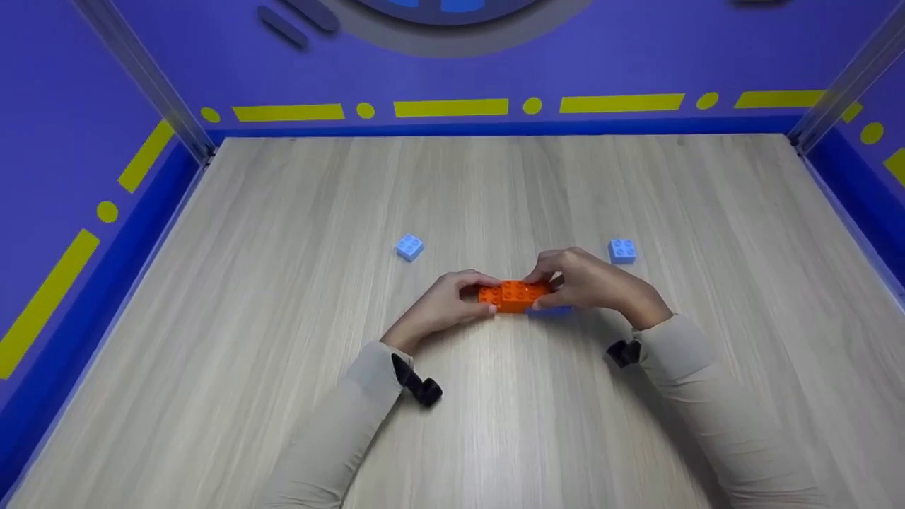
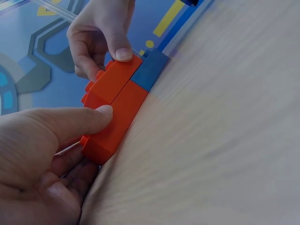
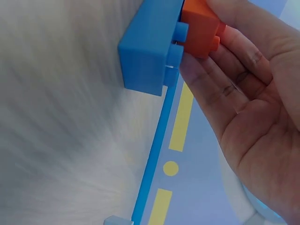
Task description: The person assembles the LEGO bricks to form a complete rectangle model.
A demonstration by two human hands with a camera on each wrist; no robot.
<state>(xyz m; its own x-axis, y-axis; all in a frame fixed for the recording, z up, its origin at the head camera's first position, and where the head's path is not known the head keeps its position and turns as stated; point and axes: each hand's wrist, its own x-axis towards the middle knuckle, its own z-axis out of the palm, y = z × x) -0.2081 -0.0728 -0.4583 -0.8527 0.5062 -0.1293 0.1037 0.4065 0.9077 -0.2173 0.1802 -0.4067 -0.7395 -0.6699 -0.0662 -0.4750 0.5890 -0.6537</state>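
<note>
An orange toy building brick (image 1: 516, 300) lies across two others at table level. The lower orange brick (image 2: 123, 112) is on the left, and a blue brick (image 3: 145, 61) is on the right, its end studs uncovered. My left hand (image 1: 447, 302) pinches the lower orange brick at its left end, thumb on the near side and fingers on the far side. From the other side, my right hand (image 1: 590, 281) holds the upper orange brick between thumb and fingers. In the head view that hand hides part of the blue brick.
A small light blue brick (image 1: 409, 247) sits on the table beyond the left hand. Another light blue brick (image 1: 622, 251) stands just beyond the right hand. Blue panels with yellow marks (image 1: 451, 107) border the wooden tabletop (image 1: 283, 233) at the back and sides.
</note>
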